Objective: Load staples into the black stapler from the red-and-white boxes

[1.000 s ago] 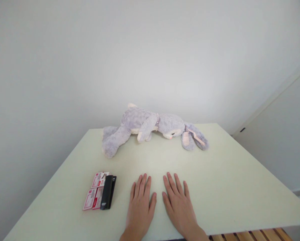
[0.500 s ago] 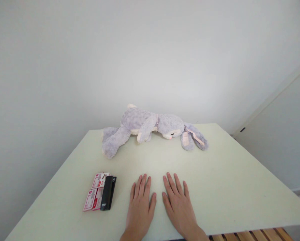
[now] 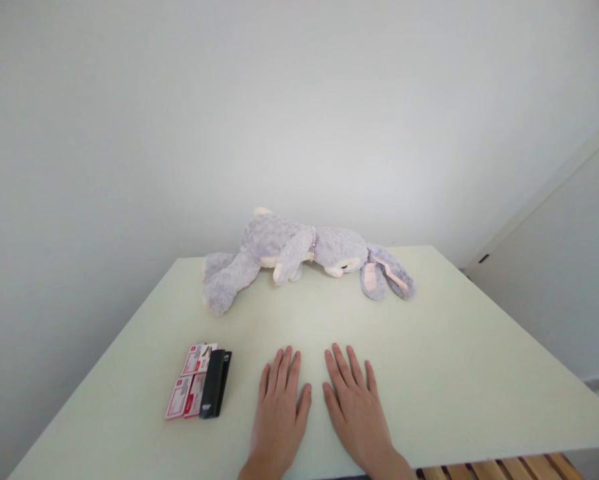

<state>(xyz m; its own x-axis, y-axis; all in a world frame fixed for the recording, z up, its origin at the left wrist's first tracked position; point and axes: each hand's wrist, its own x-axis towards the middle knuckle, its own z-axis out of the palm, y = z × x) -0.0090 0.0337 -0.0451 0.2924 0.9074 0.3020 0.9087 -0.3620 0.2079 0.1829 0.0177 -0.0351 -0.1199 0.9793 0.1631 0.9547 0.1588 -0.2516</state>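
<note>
My left hand [image 3: 278, 413] and my right hand [image 3: 355, 410] lie flat, palms down, side by side on the pale green table [image 3: 454, 373] near its front edge, holding nothing. Just left of my left hand lies a black stapler [image 3: 215, 383] beside red-and-white small boxes [image 3: 189, 380]. At the far side of the table a grey plush rabbit [image 3: 299, 257] lies on its side, head and long ears to the right.
A white wall stands behind the table. A white cabinet door [image 3: 564, 267] is at the right. Wooden slats [image 3: 504, 469] show below the table's front right edge.
</note>
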